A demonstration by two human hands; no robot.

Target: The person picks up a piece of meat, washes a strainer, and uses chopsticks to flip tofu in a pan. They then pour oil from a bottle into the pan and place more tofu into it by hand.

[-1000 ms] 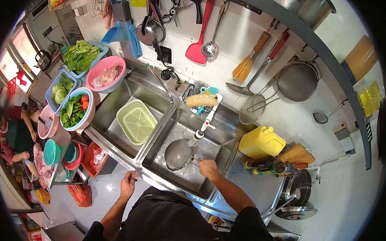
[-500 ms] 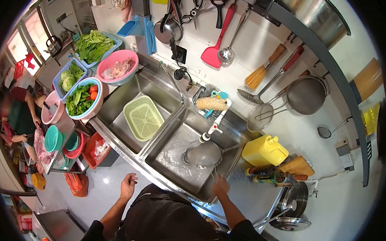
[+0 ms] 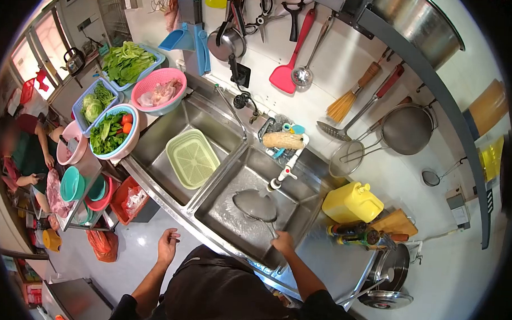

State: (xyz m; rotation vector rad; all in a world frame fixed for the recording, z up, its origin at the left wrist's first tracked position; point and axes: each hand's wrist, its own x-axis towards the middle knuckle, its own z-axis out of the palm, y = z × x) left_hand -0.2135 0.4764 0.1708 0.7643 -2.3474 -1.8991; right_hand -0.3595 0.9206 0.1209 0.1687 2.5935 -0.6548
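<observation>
My right hand (image 3: 283, 241) is closed round the handle of a round grey strainer (image 3: 254, 204), which is tilted in the right basin of the steel sink (image 3: 219, 239). The white tap (image 3: 282, 178) stands just above the strainer, and the basin floor is wet. My left hand (image 3: 168, 245) hangs in front of the sink with loosely bent fingers and nothing in it. A pale green plastic basket (image 3: 192, 159) sits in the left basin.
Baskets of leafy greens (image 3: 128, 62), raw meat (image 3: 159, 93) and tomatoes (image 3: 127, 123) stand to the left. A yellow jug (image 3: 353, 202) and bottles (image 3: 355, 233) are at the right. Utensils hang on the wall. Another person (image 3: 33, 146) is at far left.
The strainer has moved left and nearer to me within the right basin, and its handle now shows clearly. My right hand has shifted slightly left with it. My left hand stays nearly in place.
</observation>
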